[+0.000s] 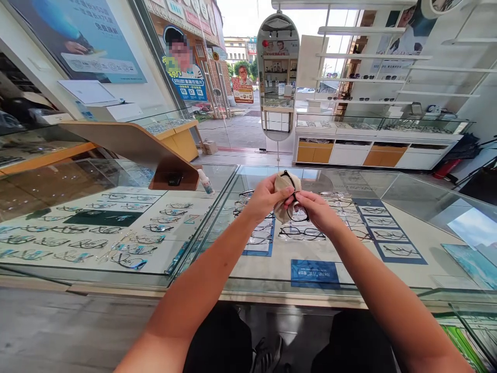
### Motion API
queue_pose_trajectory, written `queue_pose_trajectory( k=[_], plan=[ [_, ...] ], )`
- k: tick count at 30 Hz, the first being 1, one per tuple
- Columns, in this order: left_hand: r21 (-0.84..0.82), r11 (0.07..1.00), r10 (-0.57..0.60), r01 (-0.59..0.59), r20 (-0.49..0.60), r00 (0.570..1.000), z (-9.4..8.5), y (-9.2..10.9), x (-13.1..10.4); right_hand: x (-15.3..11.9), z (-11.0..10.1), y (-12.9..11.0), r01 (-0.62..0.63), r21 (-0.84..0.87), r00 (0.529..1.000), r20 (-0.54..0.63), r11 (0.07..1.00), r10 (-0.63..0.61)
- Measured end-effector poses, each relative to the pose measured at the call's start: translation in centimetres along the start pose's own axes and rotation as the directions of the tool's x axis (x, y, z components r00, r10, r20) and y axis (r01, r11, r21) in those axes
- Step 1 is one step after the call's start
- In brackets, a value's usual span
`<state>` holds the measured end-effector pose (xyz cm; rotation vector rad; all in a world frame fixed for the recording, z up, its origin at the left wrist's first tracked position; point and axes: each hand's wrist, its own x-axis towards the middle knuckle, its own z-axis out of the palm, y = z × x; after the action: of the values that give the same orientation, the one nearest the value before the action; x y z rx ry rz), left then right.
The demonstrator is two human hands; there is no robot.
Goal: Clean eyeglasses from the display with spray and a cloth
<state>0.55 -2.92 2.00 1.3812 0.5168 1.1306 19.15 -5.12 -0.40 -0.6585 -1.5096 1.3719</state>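
Note:
Above the glass display counter (248, 290), both hands meet around a pair of black-framed glasses (302, 213) and a beige cloth (281, 213). My left hand (267, 198) is closed on the cloth, its thumb pressing near the middle of the frame. My right hand (316, 208) pinches the glasses at their right side. One lens hangs below the fingers; the cloth and fingers hide part of the other. Beneath the glass lie rows of eyeglasses, with a black pair (302, 234) just below the hands.
A brown angled stand (135, 145) and a small white bottle (205, 181) are on the counter to the left. An oval mirror (277, 77) stands beyond the counter. Shelves and low cabinets (353, 153) line the back right. A blue card (314, 273) lies near the front edge.

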Motion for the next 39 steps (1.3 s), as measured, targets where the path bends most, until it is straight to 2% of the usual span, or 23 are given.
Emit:
queue_pose_trajectory(
  k=[5,9,12,15,17,19,22,25,34,39],
  plan=[
    [-0.011,1.000,0.028,-0.029,-0.113,0.993,0.3,-0.4,0.1,-0.1,0.2,0.2,0.003,-0.062,0.999,0.039,0.998,-0.001],
    [-0.060,0.998,-0.004,-0.004,-0.132,0.991,-0.1,-0.5,0.4,-0.1,0.2,0.0,0.016,-0.051,1.000,0.009,0.999,-0.016],
    [-0.117,0.993,-0.004,-0.018,-0.182,0.983,-0.5,-0.6,0.8,-0.1,-0.2,-0.5,0.023,-0.007,0.999,-0.048,1.000,-0.023],
    [-0.127,0.992,-0.009,-0.021,-0.231,0.973,-0.9,-0.8,1.0,-0.1,-0.7,-1.1,0.071,0.029,0.980,-0.187,0.997,-0.064],
    [-0.093,0.996,-0.035,0.016,-0.207,0.978,-0.9,-0.8,0.9,0.0,-1.0,-1.4,0.107,0.028,0.953,-0.288,0.994,-0.095],
    [-0.046,0.996,-0.077,0.071,-0.136,0.988,-0.6,-0.9,0.6,0.1,-1.2,-1.4,0.125,0.017,0.934,-0.338,0.992,-0.112],
    [0.023,0.991,-0.131,0.131,-0.011,0.991,0.1,-0.9,0.1,0.2,-1.3,-1.1,0.129,0.035,0.937,-0.332,0.991,-0.110],
    [0.076,0.988,-0.135,0.131,0.055,0.989,0.9,-1.1,-0.3,0.2,-0.9,-0.7,0.116,0.093,0.943,-0.323,0.989,-0.081],
    [-0.036,0.990,-0.137,0.137,0.011,0.991,1.6,-1.6,-0.6,0.0,0.1,-0.1,0.068,0.121,0.952,-0.305,0.990,-0.028],
    [-0.029,0.988,-0.152,0.154,0.050,0.987,1.5,-1.4,-0.7,0.2,0.3,-0.1,0.056,0.167,0.942,-0.334,0.984,0.003]
  ],
)
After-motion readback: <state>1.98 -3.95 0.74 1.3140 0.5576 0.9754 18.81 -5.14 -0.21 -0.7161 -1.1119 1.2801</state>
